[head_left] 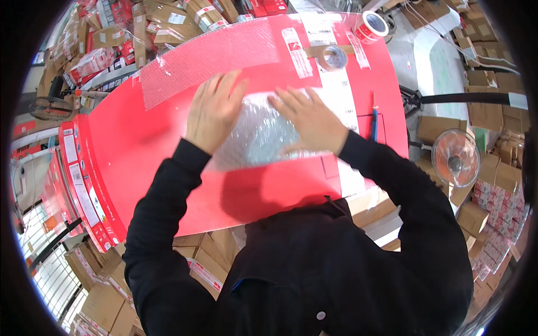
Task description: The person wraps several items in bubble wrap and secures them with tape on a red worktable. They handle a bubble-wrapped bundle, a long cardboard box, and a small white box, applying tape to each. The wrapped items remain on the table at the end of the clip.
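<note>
A flat bundle in clear bubble wrap point(260, 131) lies on the red tabletop point(168, 190) in front of me. What is inside looks whitish-grey, and glare on the film hides its kind. My left hand point(217, 109) is at the bundle's left side, fingers stretched and close together, the thumb side toward the wrap. Across the right part of the bundle my right hand point(314, 120) lies with its fingers spread on the film. Neither hand is closed round anything. A loose sheet of bubble wrap point(207, 56) lies flat beyond my left hand.
Far right on the table are a brown tape roll point(334, 57), a red-and-white tape roll point(372, 27) and white label strips point(342, 95). A blue-handled cutter point(374, 123) lies right of them. A red carton point(84, 179) stands at the left edge. A fan point(455, 159) is off to the right.
</note>
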`<state>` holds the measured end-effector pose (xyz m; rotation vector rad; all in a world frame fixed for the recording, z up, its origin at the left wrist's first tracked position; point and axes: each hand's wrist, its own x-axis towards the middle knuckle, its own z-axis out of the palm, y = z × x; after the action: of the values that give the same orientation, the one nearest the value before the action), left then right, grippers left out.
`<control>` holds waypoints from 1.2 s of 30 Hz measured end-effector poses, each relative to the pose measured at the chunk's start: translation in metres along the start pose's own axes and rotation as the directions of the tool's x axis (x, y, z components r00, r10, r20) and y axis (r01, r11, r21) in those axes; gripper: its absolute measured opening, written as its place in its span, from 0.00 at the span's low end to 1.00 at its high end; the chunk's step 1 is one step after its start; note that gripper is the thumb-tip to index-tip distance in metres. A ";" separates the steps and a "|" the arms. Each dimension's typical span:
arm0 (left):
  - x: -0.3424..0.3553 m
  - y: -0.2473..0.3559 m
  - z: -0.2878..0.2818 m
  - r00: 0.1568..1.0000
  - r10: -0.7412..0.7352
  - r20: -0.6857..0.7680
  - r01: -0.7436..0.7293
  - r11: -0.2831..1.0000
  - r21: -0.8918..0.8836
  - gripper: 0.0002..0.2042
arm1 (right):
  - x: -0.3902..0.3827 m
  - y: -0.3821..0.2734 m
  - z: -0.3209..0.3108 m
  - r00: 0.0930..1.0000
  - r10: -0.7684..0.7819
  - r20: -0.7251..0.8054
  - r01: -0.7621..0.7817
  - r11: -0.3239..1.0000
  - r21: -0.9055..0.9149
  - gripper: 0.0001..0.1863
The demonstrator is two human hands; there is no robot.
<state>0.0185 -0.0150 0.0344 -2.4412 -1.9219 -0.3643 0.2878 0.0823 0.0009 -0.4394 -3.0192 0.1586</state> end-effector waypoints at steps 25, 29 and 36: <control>0.014 -0.026 0.026 0.997 -0.074 0.008 0.074 0.991 -0.114 0.42 | 0.097 0.092 -0.035 0.936 0.264 -0.232 -0.221 0.955 0.196 0.37; 0.076 -0.089 0.023 0.809 -0.318 0.495 0.495 0.822 -0.281 0.43 | 0.073 0.058 0.000 0.982 -0.066 -0.179 0.055 0.996 -0.064 0.58; 0.021 -0.037 0.050 0.891 -0.117 0.439 0.304 0.871 -0.386 0.30 | -0.005 -0.002 -0.021 0.980 -0.057 0.193 0.079 0.991 -0.108 0.68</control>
<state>-0.0037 0.0220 -0.0151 -2.7582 -2.5505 -0.3602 0.2943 0.0807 0.0216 -0.3468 -3.2378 0.0212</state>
